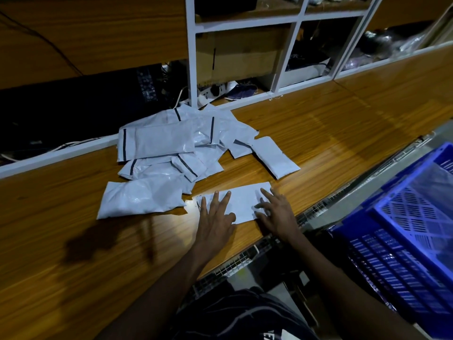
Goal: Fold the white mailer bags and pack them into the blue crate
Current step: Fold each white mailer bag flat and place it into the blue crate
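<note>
— Where are the hands?
— Both lie flat on one white mailer bag [241, 201] at the near edge of the tabletop [343, 123]. The left hand [215, 217] presses its left half and the right hand [277, 214] its right end, fingers straight and spread, gripping nothing.
— And the blue crate [402, 231]?
— Right of that bag, off the tabletop and lower.
— Farther out?
— A loose pile of mailer bags [169, 148] lies just beyond that bag to the left, and a white shelf frame [191, 57] stands well beyond it.
</note>
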Motion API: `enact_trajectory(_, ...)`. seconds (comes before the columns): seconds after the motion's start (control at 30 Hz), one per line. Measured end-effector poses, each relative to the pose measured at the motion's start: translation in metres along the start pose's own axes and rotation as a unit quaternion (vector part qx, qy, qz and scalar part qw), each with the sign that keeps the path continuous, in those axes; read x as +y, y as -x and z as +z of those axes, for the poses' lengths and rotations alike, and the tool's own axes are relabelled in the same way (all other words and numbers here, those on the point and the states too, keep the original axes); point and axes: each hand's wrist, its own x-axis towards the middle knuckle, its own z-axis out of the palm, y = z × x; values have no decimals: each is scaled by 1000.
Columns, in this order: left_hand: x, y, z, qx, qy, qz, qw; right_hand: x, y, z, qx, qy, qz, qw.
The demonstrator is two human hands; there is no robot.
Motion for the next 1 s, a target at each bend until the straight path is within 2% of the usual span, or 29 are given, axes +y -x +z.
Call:
enact_trajectory(0.13,6,-5,2,12,-38,3,999,2,8,4,-11,12,1,1000)
enact_trajectory(0.3,12,-10,-1,47,-25,2,999,-3,9,0,6,22,0,1000)
enact_trajectory(0.63,4,-57,-42,111,-26,-8,993,-11,-47,-19,46,85,-5,995)
enact_trajectory(0.8,-5,-86,-57,94,-76,-15,993,-10,-76,-40,65,105,-3,992)
enact_trajectory(1.0,10,-144,-84,33,-114,19,993,11,-101,-78,53,73,62,994)
